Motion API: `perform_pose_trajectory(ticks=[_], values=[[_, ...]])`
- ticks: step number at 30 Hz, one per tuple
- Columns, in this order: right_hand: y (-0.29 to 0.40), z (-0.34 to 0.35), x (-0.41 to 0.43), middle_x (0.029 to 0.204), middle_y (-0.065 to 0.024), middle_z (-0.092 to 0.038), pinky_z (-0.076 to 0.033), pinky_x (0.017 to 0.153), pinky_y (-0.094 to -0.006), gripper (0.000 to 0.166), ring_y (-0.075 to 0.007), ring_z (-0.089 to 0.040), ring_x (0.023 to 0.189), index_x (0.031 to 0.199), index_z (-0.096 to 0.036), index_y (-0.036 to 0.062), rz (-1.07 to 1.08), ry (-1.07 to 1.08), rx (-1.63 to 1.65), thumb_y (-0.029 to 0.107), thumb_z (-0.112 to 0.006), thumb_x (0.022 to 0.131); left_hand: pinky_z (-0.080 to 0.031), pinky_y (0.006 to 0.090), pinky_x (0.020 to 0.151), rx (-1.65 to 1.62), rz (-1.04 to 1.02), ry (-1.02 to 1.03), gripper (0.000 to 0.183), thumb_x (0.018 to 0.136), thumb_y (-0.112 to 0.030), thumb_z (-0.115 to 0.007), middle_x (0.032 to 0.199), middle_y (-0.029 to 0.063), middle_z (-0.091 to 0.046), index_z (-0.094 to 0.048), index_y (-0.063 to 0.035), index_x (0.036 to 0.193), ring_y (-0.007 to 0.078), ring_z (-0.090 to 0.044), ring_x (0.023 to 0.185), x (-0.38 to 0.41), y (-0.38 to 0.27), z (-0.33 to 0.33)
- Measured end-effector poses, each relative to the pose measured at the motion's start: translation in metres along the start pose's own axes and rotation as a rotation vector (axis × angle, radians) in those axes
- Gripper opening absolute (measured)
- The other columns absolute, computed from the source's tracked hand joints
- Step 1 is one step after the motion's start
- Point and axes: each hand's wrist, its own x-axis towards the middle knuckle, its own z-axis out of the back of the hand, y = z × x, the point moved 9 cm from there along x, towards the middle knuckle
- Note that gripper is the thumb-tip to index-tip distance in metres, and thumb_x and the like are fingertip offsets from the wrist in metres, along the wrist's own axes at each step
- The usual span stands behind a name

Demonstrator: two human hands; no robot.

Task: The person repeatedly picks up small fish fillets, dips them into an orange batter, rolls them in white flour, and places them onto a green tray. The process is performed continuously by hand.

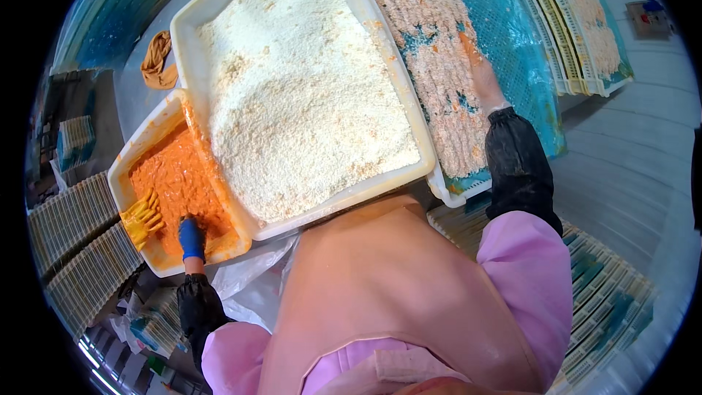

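Observation:
My left hand point(192, 238), in a blue glove, reaches into a pale plastic tub point(119, 167) of lumpy orange batter point(175, 175). Its fingertips are sunk in the batter, so what they hold is hidden. Over at the right, my bare right hand point(480, 74) rests at the edge of breaded strips point(447, 82) laid in rows on a blue mesh tray point(507, 60). Its fingers are smeared orange, and their grip does not show clearly. Between my hands stands a large white tub point(430, 156) heaped with pale breadcrumbs point(307, 104).
A yellow rubber glove point(142, 219) hangs over the batter tub's left rim. A brown cloth point(159, 60) lies behind that tub. More trays with breaded pieces point(587, 16) stand at the far right. Stacked trays point(609, 296) sit low at right, with other stacks point(88, 274) at left.

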Motion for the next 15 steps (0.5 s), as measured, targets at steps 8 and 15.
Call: perform_pose_trajectory(ticks=[8,15], values=[[-0.005,0.028,-0.041,0.134,-0.0086,-0.041,-0.036,0.096,-0.0336,0.049,-0.019,-0.04,0.121,0.136,-0.034,0.0095,0.059,0.028,-0.155,0.008,-0.048,0.088,-0.046,0.0426,0.068,-0.091,0.098,-0.012,0.018,0.071,-0.019,-0.065,0.083,0.0181,-0.061,-0.064,-0.0056,0.082,0.0343,-0.058,0.081,0.003,0.017,0.001],[-0.007,0.029,-0.047,0.126,-0.0067,-0.048,-0.041,0.09,-0.0319,0.05,-0.0213,-0.047,0.111,0.129,-0.044,0.0073,0.114,-0.147,-0.303,-0.002,-0.052,0.08,-0.049,0.0346,0.062,-0.685,0.112,-0.198,0.021,0.074,-0.018,-0.065,0.082,0.0206,-0.063,-0.067,-0.0014,0.088,0.0305,-0.063,0.073,0.015,0.102,-0.027]])
